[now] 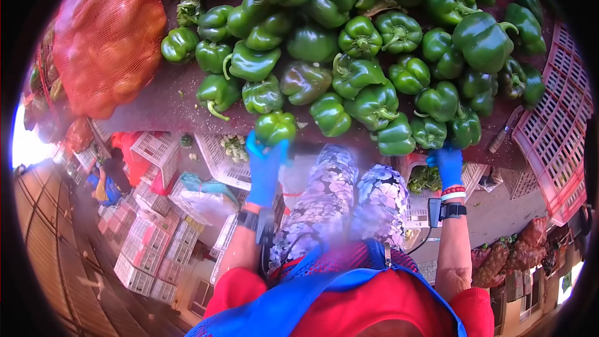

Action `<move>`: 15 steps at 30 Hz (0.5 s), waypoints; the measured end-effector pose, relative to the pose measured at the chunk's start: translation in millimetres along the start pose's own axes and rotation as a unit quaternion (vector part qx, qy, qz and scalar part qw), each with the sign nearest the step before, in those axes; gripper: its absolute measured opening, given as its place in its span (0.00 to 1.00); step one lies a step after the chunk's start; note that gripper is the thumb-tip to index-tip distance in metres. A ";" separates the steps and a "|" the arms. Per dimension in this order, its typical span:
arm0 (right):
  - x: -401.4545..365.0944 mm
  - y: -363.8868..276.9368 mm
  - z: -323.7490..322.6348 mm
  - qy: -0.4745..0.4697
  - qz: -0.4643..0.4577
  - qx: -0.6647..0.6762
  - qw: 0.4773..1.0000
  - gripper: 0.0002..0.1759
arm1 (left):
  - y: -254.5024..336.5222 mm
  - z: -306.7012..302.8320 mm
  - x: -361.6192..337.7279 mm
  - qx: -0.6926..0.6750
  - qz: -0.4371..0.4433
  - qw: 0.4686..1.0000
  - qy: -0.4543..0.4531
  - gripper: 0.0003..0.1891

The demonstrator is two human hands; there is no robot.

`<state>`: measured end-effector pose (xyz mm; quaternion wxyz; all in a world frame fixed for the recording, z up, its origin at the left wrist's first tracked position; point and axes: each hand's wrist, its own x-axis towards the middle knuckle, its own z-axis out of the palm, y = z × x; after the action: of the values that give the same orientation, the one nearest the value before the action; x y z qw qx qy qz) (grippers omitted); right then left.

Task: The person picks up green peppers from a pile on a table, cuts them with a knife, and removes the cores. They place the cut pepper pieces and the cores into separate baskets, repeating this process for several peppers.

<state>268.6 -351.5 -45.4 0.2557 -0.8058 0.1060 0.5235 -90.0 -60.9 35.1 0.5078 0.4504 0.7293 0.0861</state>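
Note:
My left hand (267,165), in a blue glove, is closed on a small green bell pepper (276,127) at the table's near edge, thumb and fingers around its lower side. At the same edge, further right, my right hand (447,165), also blue-gloved, reaches up to the peppers. Its fingertips are hidden beneath a green bell pepper (465,130), and another pepper (429,133) lies just left of them. A large heap of green bell peppers (312,43) covers most of the dark red tabletop (175,109); one pepper (306,82) in it has a purplish-brown patch.
An orange mesh sack (109,37) of round produce bulges at the table's left. On the right stands a pink-red plastic crate (555,125), with a knife-like tool (505,128) beside it. Stacked white crates (146,246) and a white crate (215,165) with greens are below.

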 end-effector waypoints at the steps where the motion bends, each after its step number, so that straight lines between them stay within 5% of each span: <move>1: -2.6 -0.4 3.3 0.003 -0.010 0.010 1.000 0.12 | 3.3 6.0 6.4 -0.027 0.010 1.000 -0.004 0.23; 2: -5.1 0.6 2.9 0.008 -0.019 0.018 1.000 0.12 | 6.5 12.1 13.0 -0.054 0.020 0.998 -0.009 0.26; 4: -6.2 2.1 2.2 0.016 -0.032 0.030 0.999 0.12 | 29.2 29.9 11.2 -0.183 -0.118 0.975 -0.049 0.36; 8: -8.1 -1.2 6.0 0.019 -0.036 0.048 0.998 0.12 | 7.0 23.1 14.9 -0.488 -0.249 0.802 -0.237 0.30; 12: -7.5 -5.6 7.2 0.029 -0.028 0.033 0.999 0.11 | 3.4 33.2 9.7 -0.278 -0.162 0.927 -0.191 0.30; 15: -14.1 -9.4 8.9 0.027 -0.044 0.042 0.998 0.11 | 4.0 30.2 7.9 -0.250 -0.130 0.940 -0.192 0.32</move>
<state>259.7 -340.3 -32.7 0.3088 -0.8123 0.0993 0.4847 -63.6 -62.7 18.0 0.7412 0.2185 0.6250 0.1111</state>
